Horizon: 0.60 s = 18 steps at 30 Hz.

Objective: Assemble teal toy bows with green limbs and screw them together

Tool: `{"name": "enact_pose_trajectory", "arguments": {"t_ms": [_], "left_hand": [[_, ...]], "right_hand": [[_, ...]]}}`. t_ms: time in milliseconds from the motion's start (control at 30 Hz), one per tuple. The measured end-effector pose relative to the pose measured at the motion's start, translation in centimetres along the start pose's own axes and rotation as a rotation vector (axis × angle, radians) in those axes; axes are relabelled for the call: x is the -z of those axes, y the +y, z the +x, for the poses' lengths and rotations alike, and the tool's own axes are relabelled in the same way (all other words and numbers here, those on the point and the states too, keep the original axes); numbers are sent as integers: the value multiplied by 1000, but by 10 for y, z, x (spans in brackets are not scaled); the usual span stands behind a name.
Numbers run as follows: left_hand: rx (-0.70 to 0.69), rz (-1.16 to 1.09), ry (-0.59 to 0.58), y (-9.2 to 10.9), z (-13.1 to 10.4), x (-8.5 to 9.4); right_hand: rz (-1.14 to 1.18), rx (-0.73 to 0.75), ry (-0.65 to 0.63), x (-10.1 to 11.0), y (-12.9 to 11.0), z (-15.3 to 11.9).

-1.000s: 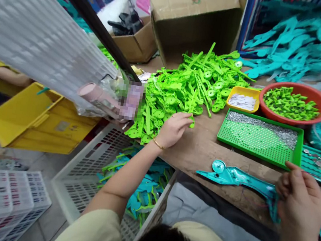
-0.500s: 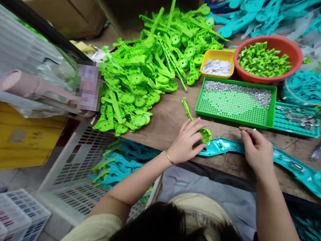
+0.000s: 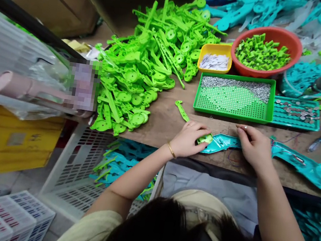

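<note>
A long turquoise plastic shell [image 3: 290, 156] lies on the bench in front of me, its inner side facing up. My left hand [image 3: 188, 140] is closed on a bright green plastic part [image 3: 205, 138] with a round end, at the left tip of that shell. The green part's narrow arm [image 3: 181, 111] sticks out beyond my fingers, and the hand hides its middle. My right hand [image 3: 255, 146] rests over the middle of the shell, thumb and forefinger pinched together. Something small and thin is at those fingertips, too small to name.
Behind the shell stand a green perforated tray [image 3: 231, 114] of small metal pieces and a turquoise tray [image 3: 294, 123] with round metal discs. A red bowl [image 3: 298, 48], a yellow dish [image 3: 200, 64] and a heap of green parts [image 3: 137, 76] lie farther back. A screwdriver [image 3: 315, 144] lies right.
My left hand has shifted the green part slightly, covering more of its round end at the shell's tip. My right hand keeps its pinch over the shell. The whole view has shifted a little.
</note>
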State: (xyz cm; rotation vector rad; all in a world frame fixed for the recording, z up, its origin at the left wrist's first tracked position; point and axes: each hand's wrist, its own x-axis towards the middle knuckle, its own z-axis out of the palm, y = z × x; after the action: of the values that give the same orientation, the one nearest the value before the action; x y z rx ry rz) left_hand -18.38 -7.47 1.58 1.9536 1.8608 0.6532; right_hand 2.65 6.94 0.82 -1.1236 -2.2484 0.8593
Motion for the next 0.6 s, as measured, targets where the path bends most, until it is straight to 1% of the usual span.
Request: {"name": "enact_pose_trajectory", "arguments": {"t_ms": [100,167,200,267,333,400,433,500,600], "left_hand": [[20,-6,-25,0,1,-3],[69,18,-4,4,-1,-5],[87,21,25,7,-2,-5],[89,-16,134,13,-5,-3],[61,-87,291,17,-8,1],[32,-126,433,18,-11,6],[21,-124,484,18,-13,8],[5,-97,556,14,-18,11],[-17,-96,626,6,-27,11]], "right_hand": [[-41,21,4,0,3,1],[-130,61,-17,2,-2,2],[-205,91,-39,2,-9,1],[-380,167,-110,3,-29,0],[-534,239,-202,3,-55,-1],[-624,279,-284,0,-79,-1],[-653,286,-316,-2,-89,0],[-692,281,-372,-7,-103,2],[-718,269,-459,-16,-113,8]]}}
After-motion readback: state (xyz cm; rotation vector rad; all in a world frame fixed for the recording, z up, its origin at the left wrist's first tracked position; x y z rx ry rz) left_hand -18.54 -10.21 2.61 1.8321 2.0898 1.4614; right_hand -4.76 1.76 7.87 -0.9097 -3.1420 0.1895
